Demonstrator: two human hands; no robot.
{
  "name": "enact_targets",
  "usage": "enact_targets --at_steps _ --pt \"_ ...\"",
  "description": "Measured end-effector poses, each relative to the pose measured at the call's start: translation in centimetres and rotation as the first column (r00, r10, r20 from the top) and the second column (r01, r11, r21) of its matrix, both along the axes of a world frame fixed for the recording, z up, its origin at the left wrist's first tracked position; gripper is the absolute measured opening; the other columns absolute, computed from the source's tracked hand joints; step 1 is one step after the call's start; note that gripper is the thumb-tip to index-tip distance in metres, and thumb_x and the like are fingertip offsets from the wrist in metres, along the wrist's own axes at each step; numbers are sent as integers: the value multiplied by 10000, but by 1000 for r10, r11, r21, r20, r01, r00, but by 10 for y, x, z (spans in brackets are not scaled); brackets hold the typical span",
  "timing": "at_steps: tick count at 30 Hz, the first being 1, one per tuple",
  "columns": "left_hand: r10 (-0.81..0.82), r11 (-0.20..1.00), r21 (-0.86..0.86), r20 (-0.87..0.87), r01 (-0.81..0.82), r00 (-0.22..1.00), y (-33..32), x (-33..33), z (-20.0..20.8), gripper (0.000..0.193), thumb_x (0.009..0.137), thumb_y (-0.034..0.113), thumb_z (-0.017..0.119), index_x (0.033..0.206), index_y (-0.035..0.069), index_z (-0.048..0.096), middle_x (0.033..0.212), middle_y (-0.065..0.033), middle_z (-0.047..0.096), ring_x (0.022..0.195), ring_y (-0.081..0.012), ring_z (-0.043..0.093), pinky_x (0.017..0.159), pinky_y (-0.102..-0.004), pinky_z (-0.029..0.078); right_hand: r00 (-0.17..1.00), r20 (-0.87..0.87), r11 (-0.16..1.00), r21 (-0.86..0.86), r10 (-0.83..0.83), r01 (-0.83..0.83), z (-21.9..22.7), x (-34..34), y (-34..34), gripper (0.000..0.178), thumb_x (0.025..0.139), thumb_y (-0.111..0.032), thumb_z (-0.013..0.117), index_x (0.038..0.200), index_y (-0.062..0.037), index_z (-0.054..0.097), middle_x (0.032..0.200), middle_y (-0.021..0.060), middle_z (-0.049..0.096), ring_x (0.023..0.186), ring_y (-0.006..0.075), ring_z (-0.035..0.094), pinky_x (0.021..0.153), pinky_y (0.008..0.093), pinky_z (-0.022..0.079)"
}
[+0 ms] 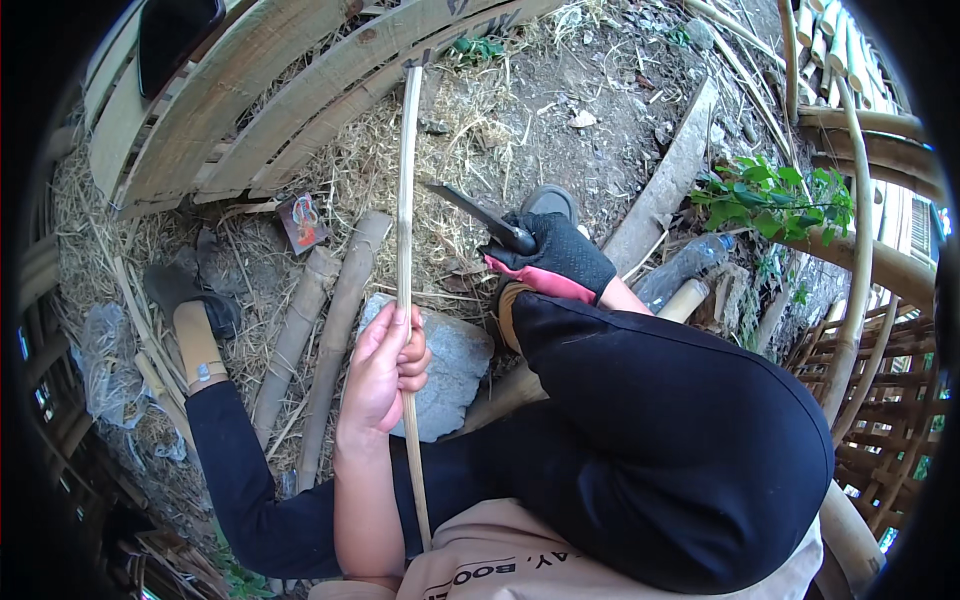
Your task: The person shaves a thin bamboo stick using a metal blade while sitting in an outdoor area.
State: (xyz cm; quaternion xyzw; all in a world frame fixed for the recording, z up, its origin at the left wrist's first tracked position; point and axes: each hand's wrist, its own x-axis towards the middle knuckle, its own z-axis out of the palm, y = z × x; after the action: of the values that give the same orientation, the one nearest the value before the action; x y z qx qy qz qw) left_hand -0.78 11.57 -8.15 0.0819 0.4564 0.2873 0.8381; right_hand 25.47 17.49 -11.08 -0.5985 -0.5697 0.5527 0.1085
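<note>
My bare left hand (387,362) is wrapped around a pale bamboo strip (405,235), which runs lengthwise over the left part of a grey stone (455,375). Beyond the stone and to its right, my gloved right hand (562,255) grips a dark knife (480,215), its tip near the strip; which way the edge faces, I can't quite make out. For a clean cut, I'd hold the strip firm and stroke shallowly, away from my bare hand. Count: one strip, one knife, one stone, two bamboo poles (345,325) left of the stone, one clear bottle (690,270) to its right.
</note>
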Motion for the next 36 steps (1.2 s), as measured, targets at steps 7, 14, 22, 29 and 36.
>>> enact_targets --at_steps 7,14,22,29,36 --pt "9 993 -118 -85 -19 996 -36 0 -26 183 1092 267 429 1034 115 514 655 87 300 516 -3 239 429 -166 198 486 -365 305 -931 -794 -201 -68 35 -31 235 1025 -338 597 1076 -117 661 834 15 696 727 122 637 666 282 504" --pt "55 978 -202 23 -50 998 -31 5 -36 189 1087 279 451 1005 121 514 647 90 319 511 1 256 423 -164 209 553 -552 705 -703 -624 92 -127 37 -66 314 1033 -355 570 1136 -66 642 988 10 714 842 143 669 764 283 541" --pt "121 963 -245 8 -115 993 -38 2 -47 190 1087 270 444 997 120 520 629 92 301 495 -7 241 409 -168 202 854 305 869 134 421 -476 -30 -4 9 303 845 -380 714 1023 -135 699 852 168 715 844 381 701 745 440 535" --pt "124 956 -254 -106 -147 987 -40 6 -49 218 1089 297 442 995 117 522 612 97 288 486 -5 244 401 -169 199 730 419 790 48 540 -611 -44 -22 20 301 837 -389 672 983 -128 706 834 188 716 824 379 713 731 478 546" --pt "68 970 -213 -221 -116 973 -43 14 -49 218 1085 301 458 986 119 525 616 99 305 478 5 245 399 -171 193 688 459 760 42 562 -648 -51 -25 24 322 829 -383 652 1012 -126 715 874 193 727 848 373 720 760 475 559"
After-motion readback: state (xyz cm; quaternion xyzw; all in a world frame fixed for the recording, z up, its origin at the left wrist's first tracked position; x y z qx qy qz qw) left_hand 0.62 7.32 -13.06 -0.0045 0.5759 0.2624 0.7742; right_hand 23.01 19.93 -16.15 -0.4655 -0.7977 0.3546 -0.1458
